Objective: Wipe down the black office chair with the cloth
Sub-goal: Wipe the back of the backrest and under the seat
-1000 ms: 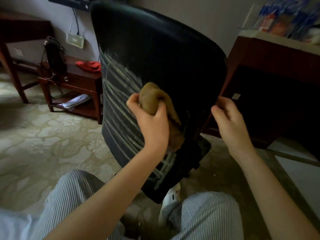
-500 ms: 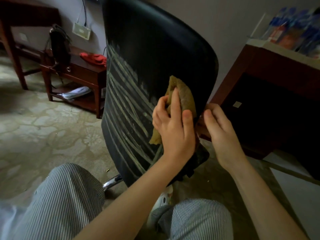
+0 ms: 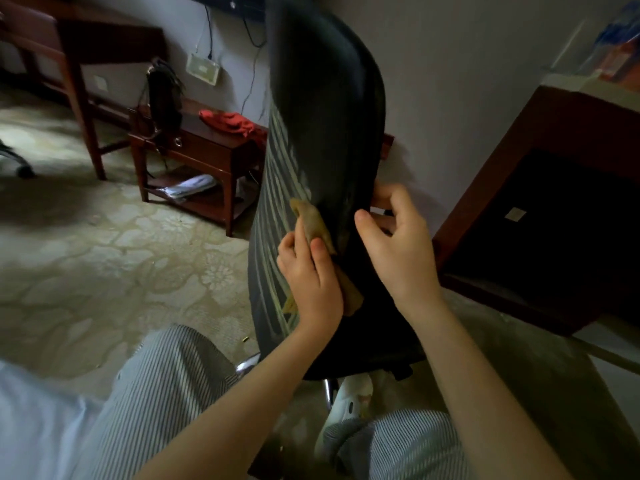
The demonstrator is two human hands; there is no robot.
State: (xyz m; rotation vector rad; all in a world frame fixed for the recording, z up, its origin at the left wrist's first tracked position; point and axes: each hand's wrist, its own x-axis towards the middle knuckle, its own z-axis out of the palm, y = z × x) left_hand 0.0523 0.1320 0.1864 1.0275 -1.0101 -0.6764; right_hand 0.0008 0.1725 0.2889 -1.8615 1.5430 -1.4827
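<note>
Home or hotel-style room, patterned carpet [image 3: 104, 271], dark wooden side table [image 3: 211, 152], wall socket [image 3: 203, 68]

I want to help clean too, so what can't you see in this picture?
Head view only:
- cloth: its middle is covered by the left hand.
- right hand: some fingers hidden behind the black office chair backrest.
- Chair's wheels: hidden below backrest and arms.
- packages, top right: blurred, cut by the edge.

Left hand [image 3: 311, 282] and right hand [image 3: 398, 251] bare, forearms unsleeved; grey-and-white pinstriped trousers [image 3: 166, 393]; white perforated clog [image 3: 353, 400]; pale blue shirt [image 3: 27, 427], near left.
</note>
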